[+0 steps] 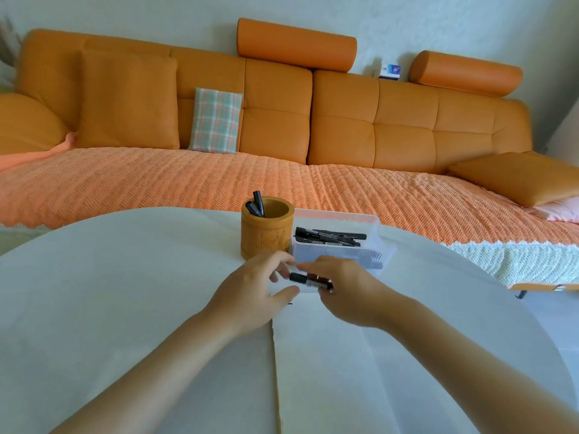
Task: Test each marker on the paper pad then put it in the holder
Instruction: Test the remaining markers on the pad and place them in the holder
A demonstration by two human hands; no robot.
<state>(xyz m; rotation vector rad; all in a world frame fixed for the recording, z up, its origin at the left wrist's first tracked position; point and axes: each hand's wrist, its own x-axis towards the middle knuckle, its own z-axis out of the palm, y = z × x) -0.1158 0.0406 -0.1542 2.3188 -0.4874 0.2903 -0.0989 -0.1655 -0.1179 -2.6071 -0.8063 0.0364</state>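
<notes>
Looking down from the head cam, both hands meet over the middle of the white round table (109, 292), right in front of the holder. The right hand (344, 289) has its fingers curled around the barrel of a black marker (308, 280), holding it roughly level, just above the far end of the paper pad (329, 386). The capped end pokes out to the left, toward the left hand (250, 296). That hand's forefinger is curved over the cap end and its thumb sits under it, with a narrow gap between them, but honestly I can't tell if they're actually pinching the cap or just sitting close around it. The holder (267, 228) is a yellowish-brown round cup standing upright just beyond the hands, with a couple of black markers in the cup (257, 204) leaning against its left inner wall. Touching or nearly touching its right side is a clear plastic box (374, 245) with a bunch more black markers (329, 236) lying flat in it. Behind the table there's a long orange sofa (344, 126) with a textured orange throw (188, 183) over the seat and a plaid cushion (215, 120) propped against the backrest.
</notes>
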